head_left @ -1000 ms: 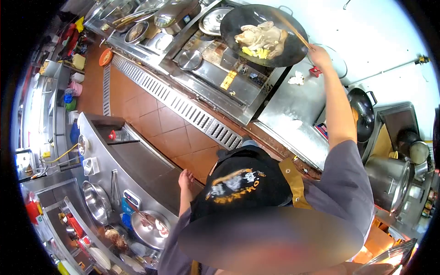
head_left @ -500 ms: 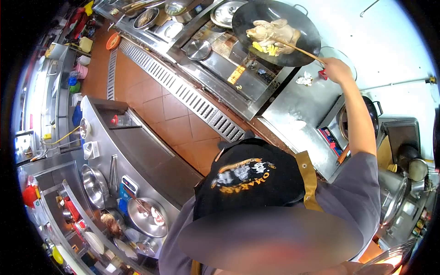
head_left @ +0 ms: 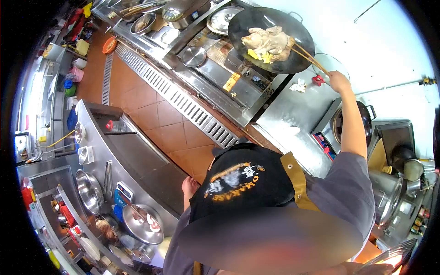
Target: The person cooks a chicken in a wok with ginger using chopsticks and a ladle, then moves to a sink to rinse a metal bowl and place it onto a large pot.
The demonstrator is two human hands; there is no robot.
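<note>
My right hand (head_left: 339, 82) reaches out to the upper right, its fingers closed around a pair of long wooden chopsticks (head_left: 311, 58). Their far tips meet the near end of a whole pale chicken (head_left: 270, 42), which lies in a large black wok (head_left: 298, 33). Yellow pieces (head_left: 260, 56) sit beside the bird, on the wok's lower left side. Just left of my black apron (head_left: 243, 172), my left hand (head_left: 189, 186) shows low by my body, small in view. Its fingers look loosely bent and apart, with nothing visible in them.
Right of the stove, a steel counter (head_left: 284, 103) bears crumpled white paper (head_left: 298, 85) and a red object (head_left: 317, 80). A lidded round pan (head_left: 355, 123) stands near my right arm. On the left counter are steel bowls (head_left: 151, 215). A floor grate (head_left: 183, 103) crosses the tiles.
My right hand has moved slightly lower in view, and the chopsticks have shifted from across the chicken to its near end. My left hand has come into view beside the apron.
</note>
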